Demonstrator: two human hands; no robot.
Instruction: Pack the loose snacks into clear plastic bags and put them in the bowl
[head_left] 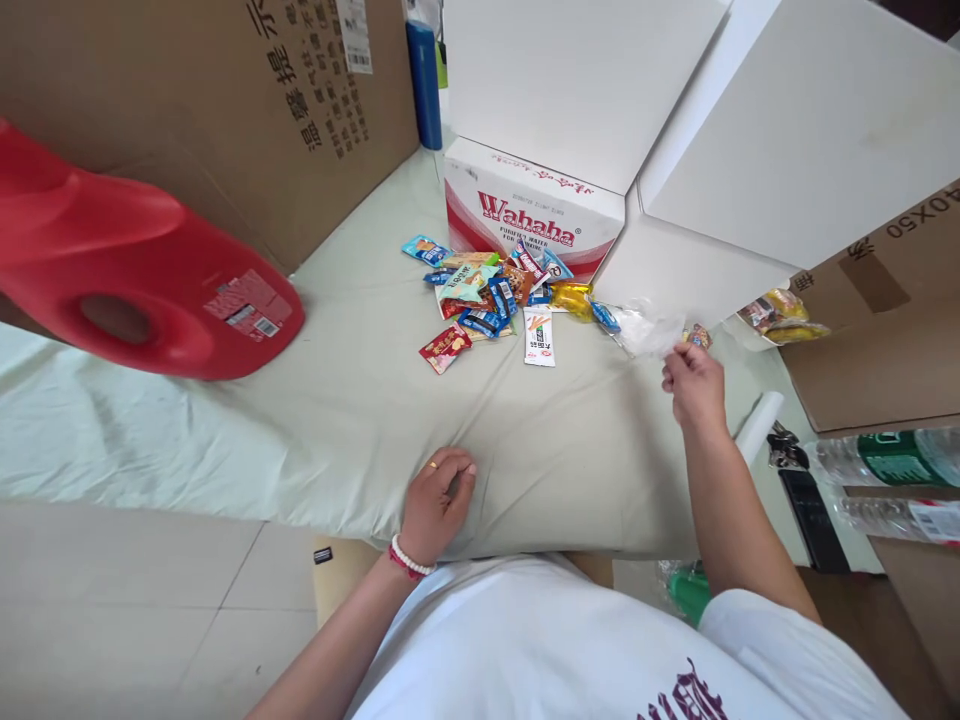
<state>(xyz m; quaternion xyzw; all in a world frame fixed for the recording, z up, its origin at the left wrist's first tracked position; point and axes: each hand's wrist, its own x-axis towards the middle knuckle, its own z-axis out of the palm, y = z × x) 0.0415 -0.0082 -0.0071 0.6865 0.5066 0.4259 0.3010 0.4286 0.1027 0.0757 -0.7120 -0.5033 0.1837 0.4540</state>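
Note:
My right hand (694, 385) reaches forward and pinches the edge of a clear plastic bag (646, 328) lying on the pale green cloth (337, 420). My left hand (439, 500) rests near the cloth's front edge with its fingers curled under, and nothing shows in it. A pile of several small snack packets (495, 290) lies ahead, in front of a red-and-white Wahaha box (529, 215). A white packet (539, 337) and a red packet (445, 347) lie at the near side of the pile.
A large red jug (127, 270) lies on its side at the left. Brown cardboard boxes (247, 110) and white boxes (787, 130) stand behind. Plastic bottles (885, 460), keys, a dark remote (810, 520) and a white roll sit at the right.

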